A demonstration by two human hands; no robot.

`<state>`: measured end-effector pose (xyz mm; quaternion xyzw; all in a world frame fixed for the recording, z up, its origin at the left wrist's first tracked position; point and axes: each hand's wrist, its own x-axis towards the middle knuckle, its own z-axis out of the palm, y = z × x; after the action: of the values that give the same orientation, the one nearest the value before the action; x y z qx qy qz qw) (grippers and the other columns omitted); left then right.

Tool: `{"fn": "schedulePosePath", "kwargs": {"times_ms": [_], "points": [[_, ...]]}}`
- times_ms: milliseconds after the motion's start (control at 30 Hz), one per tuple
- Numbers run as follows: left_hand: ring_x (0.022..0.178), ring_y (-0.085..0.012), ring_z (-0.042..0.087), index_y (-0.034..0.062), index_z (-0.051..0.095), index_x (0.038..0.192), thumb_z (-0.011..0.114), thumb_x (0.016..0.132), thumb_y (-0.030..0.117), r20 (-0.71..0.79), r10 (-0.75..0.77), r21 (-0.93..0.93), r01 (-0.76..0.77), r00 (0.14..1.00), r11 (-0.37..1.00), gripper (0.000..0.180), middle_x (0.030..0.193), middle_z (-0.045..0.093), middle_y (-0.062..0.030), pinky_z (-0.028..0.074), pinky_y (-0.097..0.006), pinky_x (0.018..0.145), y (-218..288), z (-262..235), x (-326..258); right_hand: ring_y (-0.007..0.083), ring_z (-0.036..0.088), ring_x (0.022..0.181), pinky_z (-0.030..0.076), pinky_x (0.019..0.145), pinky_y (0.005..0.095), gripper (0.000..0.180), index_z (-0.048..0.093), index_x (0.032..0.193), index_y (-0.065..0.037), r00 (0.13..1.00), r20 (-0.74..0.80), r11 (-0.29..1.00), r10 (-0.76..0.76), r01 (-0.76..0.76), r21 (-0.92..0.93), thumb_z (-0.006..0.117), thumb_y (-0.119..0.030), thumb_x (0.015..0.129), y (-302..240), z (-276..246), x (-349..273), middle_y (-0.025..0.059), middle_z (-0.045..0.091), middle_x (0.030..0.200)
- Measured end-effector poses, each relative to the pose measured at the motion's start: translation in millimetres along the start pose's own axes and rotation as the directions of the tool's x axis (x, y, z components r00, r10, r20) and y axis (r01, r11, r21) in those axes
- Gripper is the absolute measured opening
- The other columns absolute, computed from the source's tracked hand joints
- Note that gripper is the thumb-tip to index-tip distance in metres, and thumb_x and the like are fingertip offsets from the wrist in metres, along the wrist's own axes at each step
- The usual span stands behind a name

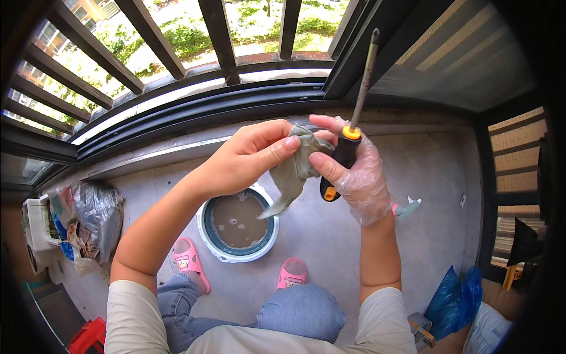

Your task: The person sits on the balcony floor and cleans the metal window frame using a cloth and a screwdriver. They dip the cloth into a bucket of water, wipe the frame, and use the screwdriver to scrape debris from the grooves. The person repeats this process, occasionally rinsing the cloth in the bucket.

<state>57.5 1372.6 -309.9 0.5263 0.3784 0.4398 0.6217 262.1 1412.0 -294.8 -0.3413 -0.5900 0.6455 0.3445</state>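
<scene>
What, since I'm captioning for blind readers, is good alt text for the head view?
A person's bare left hand and plastic-gloved right hand hold a crumpled grey-green cloth; the right also holds a black-and-yellow-handled metal screwdriver. Below, a round white-rimmed basin of murky water stands near pink slippers.

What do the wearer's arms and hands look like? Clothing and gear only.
Short off-white sleeves, plain as far as shown. Left hand: no glove. Right hand: thin, clear, crinkled plastic glove, ending near the wrist. No watch, bracelet or cables visible.
</scene>
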Motion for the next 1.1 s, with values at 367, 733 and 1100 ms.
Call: {"fn": "schedulePosePath", "kwargs": {"times_ms": [367,733,1100], "points": [[0.086,-0.0032,0.052,0.0017,0.059,0.108,0.056,0.096,0.020,-0.026,0.024,-0.076,-0.026,0.999,0.997,0.022,0.095,0.059,0.0021,0.044,-0.021,0.074,-10.2,-5.1,-16.7,0.0094,0.057,0.077,0.049,0.070,0.0246,0.042,0.057,0.120,-0.004,1.000,0.013,0.996,0.008,-0.006,-0.094,0.073,-0.009,0.081,-14.3,6.6,-4.9,0.0060,0.059,0.099],[0.085,-0.0137,0.056,0.0050,0.060,0.107,0.071,0.085,0.019,0.151,0.010,0.207,-0.041,0.989,0.977,0.028,0.093,0.061,-0.0042,0.045,-0.030,0.078,-79.3,34.3,-20.7,0.0153,0.058,0.067,0.048,0.061,0.0278,0.017,0.060,0.089,-0.002,0.992,-0.118,0.912,-0.034,-0.018,-0.411,0.072,0.000,0.077,-5.0,3.9,-43.7,0.0077,0.061,0.081],[0.084,-0.0126,0.057,0.0023,0.066,0.090,0.062,0.091,0.023,0.148,-0.359,0.131,0.342,0.921,0.930,0.021,0.090,0.063,-0.0054,0.046,-0.030,0.076,-168.6,-16.6,-29.9,0.0122,0.058,0.064,0.050,0.061,0.0241,0.017,0.057,0.092,-0.004,0.881,-0.427,0.974,-0.205,0.142,-0.174,0.067,0.005,0.081,6.0,-12.9,-31.0,0.0068,0.058,0.086]]}}
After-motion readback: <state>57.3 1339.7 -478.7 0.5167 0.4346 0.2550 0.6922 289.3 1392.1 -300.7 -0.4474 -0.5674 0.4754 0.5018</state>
